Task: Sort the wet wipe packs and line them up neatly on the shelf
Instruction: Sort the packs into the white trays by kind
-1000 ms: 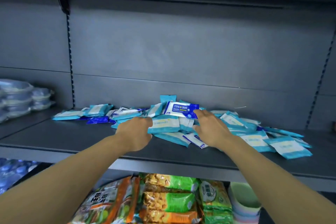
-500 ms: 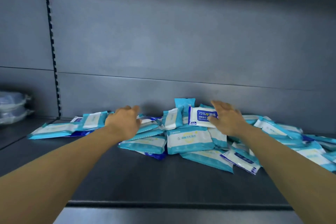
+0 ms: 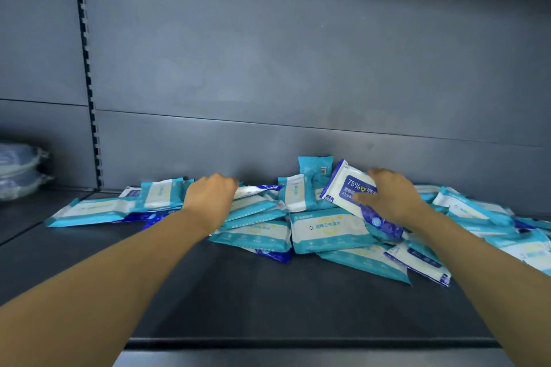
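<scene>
My right hand (image 3: 393, 198) grips a white and dark blue pack (image 3: 350, 188) marked "75%", thumb across its printed face and the other fingers behind it; the pack is tilted, its upper end raised above the pile and its lower end down among the other packs. My left hand (image 3: 210, 195) rests on the left part of the pile with its fingers curled over the far edge of a white pack with a dark blue end (image 3: 256, 189); whether the fingers actually clamp that pack, I cannot tell. The pile of wet wipe packs (image 3: 325, 232) lies unsorted along the back of the dark shelf (image 3: 238, 301), most packs teal and white, a few dark blue, overlapping at mixed angles. One teal pack (image 3: 314, 165) stands upright against the grey back panel (image 3: 298, 68), just left of the held pack. A flat teal pack (image 3: 89, 211) marks the left end of the pile, and further packs run past the right edge of the view. At far left, beyond the slotted upright (image 3: 86, 68), stacked clear lidded containers (image 3: 18, 170) sit on the neighbouring shelf section
</scene>
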Demonstrator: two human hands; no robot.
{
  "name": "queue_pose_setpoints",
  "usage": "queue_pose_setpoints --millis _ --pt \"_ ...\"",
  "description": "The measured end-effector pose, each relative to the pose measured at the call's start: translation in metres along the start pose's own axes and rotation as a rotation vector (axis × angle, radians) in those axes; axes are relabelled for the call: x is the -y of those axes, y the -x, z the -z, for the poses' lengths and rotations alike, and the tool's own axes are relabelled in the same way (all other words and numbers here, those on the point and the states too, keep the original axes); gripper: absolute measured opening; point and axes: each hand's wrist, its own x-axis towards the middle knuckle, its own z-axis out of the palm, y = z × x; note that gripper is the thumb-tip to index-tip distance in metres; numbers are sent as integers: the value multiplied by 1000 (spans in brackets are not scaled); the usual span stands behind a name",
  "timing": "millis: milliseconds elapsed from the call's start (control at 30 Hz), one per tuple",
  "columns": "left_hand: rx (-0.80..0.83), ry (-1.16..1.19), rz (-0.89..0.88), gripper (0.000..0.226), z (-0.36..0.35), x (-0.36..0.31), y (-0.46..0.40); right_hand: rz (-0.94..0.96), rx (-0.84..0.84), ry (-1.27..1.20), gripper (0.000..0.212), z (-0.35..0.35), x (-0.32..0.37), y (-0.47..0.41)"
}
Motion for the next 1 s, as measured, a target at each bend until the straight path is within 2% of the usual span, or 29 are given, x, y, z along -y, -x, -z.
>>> queue_pose_setpoints --millis 133,200,267,333,433,500,667,867,933,1000 --pt "-194 43 -118 43 12 1 24 36 -90 -227 29 24 22 9" --pt "-343 58 -248 47 15 -2 33 60 -51 -369 29 34 36 13" --pt "-446 19 -348 60 24 -7 41 71 122 -576 24 39 49 19" --pt "-546 32 -420 63 28 -14 46 62 338 -710 21 41 57 27" --pt "-623 35 -487 62 39 -28 53 47 573 -733 23 41 59 37" --pt "-639 51 -461 66 42 -38 55 8 645 -757 24 39 53 43" --pt "-651 113 -409 71 44 -68 55 -110 658 -844 18 37 26 59" --pt "-699 230 -400 43 55 -113 51 -164 592 -955 21 59 -27 76" --pt "-630 289 -411 44 57 -130 51 -168 539 -931 21 68 -45 81" --pt "-520 327 -344 43 61 -148 52 -167 463 -873 20 77 -62 86"
